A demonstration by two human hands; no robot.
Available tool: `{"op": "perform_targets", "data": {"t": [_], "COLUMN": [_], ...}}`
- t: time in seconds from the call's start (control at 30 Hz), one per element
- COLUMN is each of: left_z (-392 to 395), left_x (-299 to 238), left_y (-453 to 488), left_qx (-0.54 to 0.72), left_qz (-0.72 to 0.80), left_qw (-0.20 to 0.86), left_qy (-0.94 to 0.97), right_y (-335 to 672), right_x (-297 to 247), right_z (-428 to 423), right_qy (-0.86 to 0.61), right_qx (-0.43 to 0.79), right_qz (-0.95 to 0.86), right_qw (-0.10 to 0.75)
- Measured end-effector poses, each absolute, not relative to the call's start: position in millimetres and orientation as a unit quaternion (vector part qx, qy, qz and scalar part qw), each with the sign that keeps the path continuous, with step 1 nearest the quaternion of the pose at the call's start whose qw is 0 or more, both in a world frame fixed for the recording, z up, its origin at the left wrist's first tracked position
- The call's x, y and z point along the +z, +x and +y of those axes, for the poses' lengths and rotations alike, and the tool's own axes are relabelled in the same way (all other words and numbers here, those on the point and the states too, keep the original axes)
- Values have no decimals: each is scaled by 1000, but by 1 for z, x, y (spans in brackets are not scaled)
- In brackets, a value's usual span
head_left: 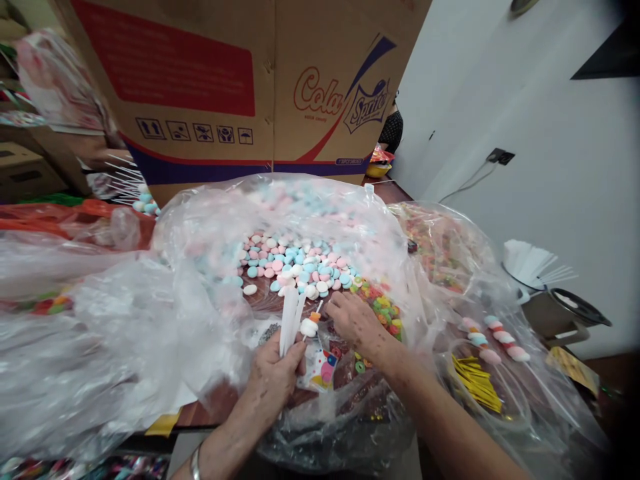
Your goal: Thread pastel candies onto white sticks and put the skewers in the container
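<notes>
My left hand (274, 379) is closed round a bundle of white sticks (290, 320); one stick carries a white marshmallow and an orange candy (310, 325). My right hand (356, 321) lies palm down, its fingers curled at the edge of the loose candies, right beside that skewer. What its fingertips pinch is hidden. Ahead lies a heap of pink, blue and white marshmallow discs (295, 267) inside an opened clear plastic bag (210, 227). Small coloured gummy rings (383, 308) lie just right of my right hand.
A big cardboard box (240, 87) stands behind the candy. Finished candy skewers (493, 337) and gold twist ties (475, 383) lie at the right on plastic. More white sticks (533, 263) sit in a pot by the white wall. Crumpled plastic bags (75, 333) cover the left.
</notes>
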State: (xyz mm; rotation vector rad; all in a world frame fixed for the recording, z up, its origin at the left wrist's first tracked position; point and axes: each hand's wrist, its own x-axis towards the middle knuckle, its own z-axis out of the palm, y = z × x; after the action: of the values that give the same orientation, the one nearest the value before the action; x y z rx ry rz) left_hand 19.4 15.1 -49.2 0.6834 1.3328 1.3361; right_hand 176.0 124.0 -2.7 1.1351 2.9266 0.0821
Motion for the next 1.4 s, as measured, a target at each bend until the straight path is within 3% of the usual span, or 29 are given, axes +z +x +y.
{"op": "perform_targets", "data": {"t": [0.17,0.3,0.6,0.73,1.07,1.23,1.4], "left_z": [17,19,11,13,12,13,11], "left_x": [-51,-51,-28,-32,-26,-25,-30], "left_y": [20,23,18,19,20,21,19], "left_qx": [568,580,553,555,559,564,571], "left_qz": [572,579,569,567,566,555,542], "left_qw": [527,516,544,539,537,544,542], "left_qy": [270,249,273,282,278,279,295], "right_y": [190,193,168,181,203,210,207], "right_x": [-2,4,-21,-27,-27,-16,-8], "right_z": [131,139,138,131,115,116,119], "right_qy": [391,428,332,326,227,359,403], "right_qx": [-140,-146,27,66,24,-100,-120], "right_qz": [902,877,937,935,965,903,880], "right_qw": [-117,-165,-108,-124,-131,-215,-222]}}
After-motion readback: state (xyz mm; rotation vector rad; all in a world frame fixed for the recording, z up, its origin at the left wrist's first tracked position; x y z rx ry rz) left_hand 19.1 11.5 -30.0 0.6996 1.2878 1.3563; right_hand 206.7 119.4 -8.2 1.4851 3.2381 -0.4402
